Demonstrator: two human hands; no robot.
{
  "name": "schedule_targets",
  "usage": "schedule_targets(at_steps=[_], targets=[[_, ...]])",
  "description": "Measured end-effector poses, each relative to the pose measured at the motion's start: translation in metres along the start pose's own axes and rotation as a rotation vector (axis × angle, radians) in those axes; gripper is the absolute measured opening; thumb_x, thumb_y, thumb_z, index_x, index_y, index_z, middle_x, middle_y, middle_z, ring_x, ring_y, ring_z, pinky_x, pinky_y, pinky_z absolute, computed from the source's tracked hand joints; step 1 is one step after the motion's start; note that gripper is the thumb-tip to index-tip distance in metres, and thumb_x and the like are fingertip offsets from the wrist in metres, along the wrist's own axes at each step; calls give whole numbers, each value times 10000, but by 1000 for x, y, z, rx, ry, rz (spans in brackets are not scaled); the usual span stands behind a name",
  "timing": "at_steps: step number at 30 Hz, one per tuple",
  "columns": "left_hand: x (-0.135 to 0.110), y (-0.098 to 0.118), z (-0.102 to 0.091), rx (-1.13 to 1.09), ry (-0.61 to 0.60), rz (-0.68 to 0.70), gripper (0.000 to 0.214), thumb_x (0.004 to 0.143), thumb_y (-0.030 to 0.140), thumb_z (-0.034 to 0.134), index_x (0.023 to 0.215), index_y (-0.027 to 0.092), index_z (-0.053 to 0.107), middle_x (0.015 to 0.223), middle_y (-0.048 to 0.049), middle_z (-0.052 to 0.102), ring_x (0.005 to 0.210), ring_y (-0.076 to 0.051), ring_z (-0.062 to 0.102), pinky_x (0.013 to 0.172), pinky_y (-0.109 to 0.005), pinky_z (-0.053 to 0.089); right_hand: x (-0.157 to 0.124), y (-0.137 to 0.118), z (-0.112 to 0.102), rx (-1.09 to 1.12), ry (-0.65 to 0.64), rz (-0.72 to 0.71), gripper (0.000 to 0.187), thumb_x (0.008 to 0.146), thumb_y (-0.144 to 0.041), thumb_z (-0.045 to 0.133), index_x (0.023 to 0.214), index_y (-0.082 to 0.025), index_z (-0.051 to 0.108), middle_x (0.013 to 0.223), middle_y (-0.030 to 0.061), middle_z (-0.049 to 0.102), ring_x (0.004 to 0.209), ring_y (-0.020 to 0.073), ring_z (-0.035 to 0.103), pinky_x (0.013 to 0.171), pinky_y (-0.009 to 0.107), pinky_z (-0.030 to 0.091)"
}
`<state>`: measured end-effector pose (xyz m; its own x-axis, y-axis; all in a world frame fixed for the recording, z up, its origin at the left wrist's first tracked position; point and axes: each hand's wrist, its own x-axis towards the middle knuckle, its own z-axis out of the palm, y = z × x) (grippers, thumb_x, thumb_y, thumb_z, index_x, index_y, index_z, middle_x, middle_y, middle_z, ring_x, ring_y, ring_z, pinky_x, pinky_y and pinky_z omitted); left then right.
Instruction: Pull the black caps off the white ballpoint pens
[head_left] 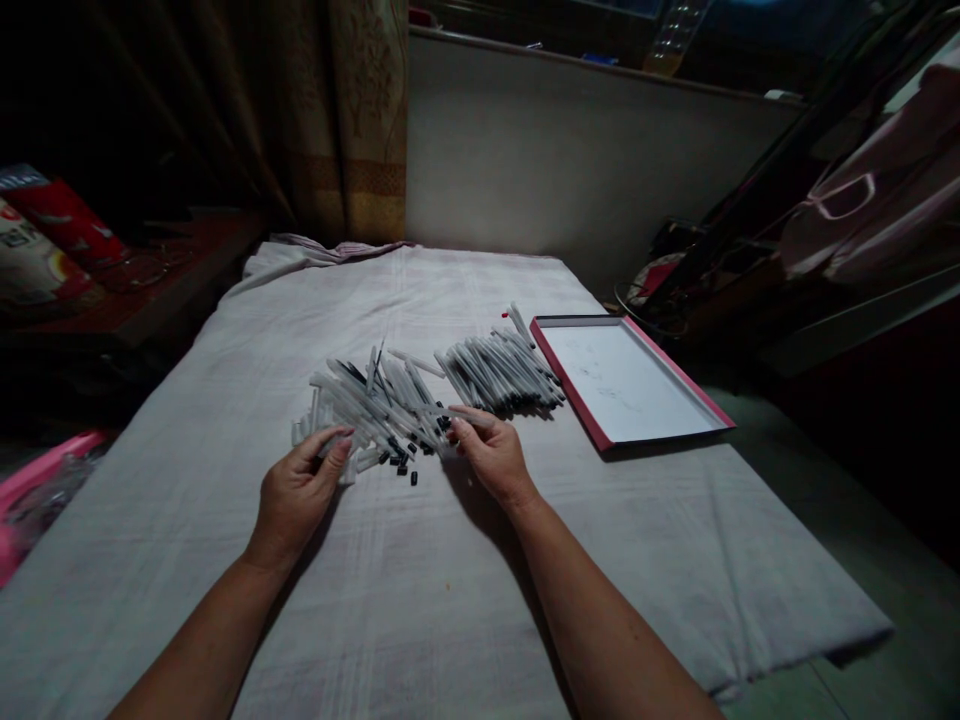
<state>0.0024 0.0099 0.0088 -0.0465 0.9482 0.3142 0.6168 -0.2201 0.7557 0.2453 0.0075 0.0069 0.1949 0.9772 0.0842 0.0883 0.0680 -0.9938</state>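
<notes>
My right hand [495,455] is closed in a pinch on a slim translucent pen [450,411], which lies across the fingers and points left. My left hand [296,495] is closed too, thumb against fingers, at the left end of a loose pile of pen parts [360,400]; whatever sits between its fingertips is too small to make out. Clear caps [304,425] lie just beyond the left hand. Several small black plugs [403,468] are scattered between the hands. Past the right hand lies a neater row of pens [499,370], their dark ends toward me.
A shallow box lid [637,385] with red sides and a white inside rests on the table's right. A pale checked cloth [375,600] covers the table. Bags [45,250] stand on a side table at left, near a pink basin [45,480]. Clothes [877,200] hang at right.
</notes>
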Motion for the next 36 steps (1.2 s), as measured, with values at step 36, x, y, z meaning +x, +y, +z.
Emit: schedule_targets(at_steps=[36], targets=[[-7,4,-2,357,50,393,340,989,421,461,1017,232,743,848,-33,683,729,-151,650,640,-243,489,21,11,-57,-860,397,-235,215,851,-348,625,955,-200,740,937,79,725,782,209,649,758,328,492]])
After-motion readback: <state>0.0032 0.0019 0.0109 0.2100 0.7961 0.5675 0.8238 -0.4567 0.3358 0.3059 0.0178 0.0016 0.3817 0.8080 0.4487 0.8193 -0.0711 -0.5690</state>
